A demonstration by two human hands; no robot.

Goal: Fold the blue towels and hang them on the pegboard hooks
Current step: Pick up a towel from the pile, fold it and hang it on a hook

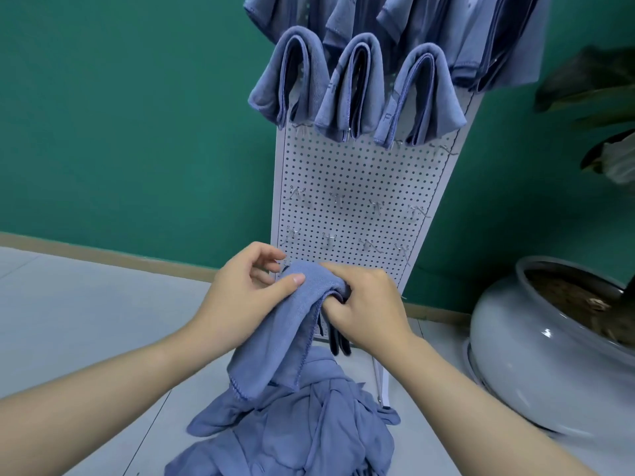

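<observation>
Since the folded blue towel [275, 324] is draped over the right hand [367, 304], whose fingers curl under the fold, and pinched by the left hand [247, 290] with its thumb on top, it looks readied for a free hook [330, 239]. It is held low before the pegboard [360, 173], above the unfolded heap [292, 431] on the floor; hung towels [354, 87] fill the upper rows, presumably loaded top-down.

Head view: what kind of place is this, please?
Probably an indoor room set up for display: a white pegboard against a green wall, a tiled floor, and a large potted plant.

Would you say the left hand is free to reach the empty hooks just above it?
Probably not yet: the left hand grips the folded towel, though nothing blocks the empty hooks above.
</observation>
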